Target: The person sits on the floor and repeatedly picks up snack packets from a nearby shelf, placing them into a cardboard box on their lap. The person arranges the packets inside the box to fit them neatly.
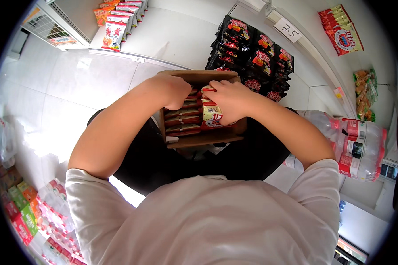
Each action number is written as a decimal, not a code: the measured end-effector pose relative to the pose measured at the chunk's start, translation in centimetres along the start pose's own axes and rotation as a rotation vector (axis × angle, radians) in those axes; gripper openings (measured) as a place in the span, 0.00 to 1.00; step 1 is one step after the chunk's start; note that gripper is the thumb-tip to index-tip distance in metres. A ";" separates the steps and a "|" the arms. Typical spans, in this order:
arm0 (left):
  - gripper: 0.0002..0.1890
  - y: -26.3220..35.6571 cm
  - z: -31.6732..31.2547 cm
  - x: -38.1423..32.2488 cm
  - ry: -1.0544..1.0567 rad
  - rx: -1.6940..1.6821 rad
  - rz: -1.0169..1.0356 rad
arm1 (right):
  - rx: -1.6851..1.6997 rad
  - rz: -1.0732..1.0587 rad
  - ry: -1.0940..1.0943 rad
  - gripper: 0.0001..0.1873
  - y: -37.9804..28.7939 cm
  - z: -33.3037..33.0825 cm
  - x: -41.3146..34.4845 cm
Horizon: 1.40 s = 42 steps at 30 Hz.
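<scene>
An open cardboard box [199, 141] rests in front of my torso, between my dark-clad legs. Rows of red and yellow snack packets [184, 120] stand on edge in its left part. My right hand [230, 101] grips a red and yellow packet [213, 114] in the right part, fingers curled over its top; how many packets it holds is hidden. At the box's upper left, my left hand [175, 91] is curled with its fingertips down inside, beside the standing packets. Whether it grips one is hidden.
Black noodle-type packets [262, 61] are stacked on the low shelf [175, 29] behind the box. White and red packets [114, 33] stand further left. More red and yellow packets [343, 36] lie on the right shelf. Wrapped plastic bottles [355, 145] stand right of my arm.
</scene>
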<state>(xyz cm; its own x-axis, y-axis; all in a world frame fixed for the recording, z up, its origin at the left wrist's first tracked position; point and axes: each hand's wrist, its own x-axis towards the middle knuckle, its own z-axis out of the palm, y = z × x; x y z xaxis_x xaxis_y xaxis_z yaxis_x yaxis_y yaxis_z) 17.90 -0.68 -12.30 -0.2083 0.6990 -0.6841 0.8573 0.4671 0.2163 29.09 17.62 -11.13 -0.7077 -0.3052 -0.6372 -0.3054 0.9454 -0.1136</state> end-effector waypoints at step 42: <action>0.16 -0.8 -0.9 -0.6 0.055 -0.096 0.015 | 0.122 0.032 -0.501 0.20 0.0 15.4 8.4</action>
<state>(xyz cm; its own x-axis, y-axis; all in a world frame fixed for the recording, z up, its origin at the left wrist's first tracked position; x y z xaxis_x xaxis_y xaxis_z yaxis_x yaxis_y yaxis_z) 16.86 -0.96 -11.46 -0.2237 0.7334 -0.6419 0.8118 0.5047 0.2938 33.01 16.85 -28.24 -0.3144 -0.2119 -0.9253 -0.1911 0.9690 -0.1569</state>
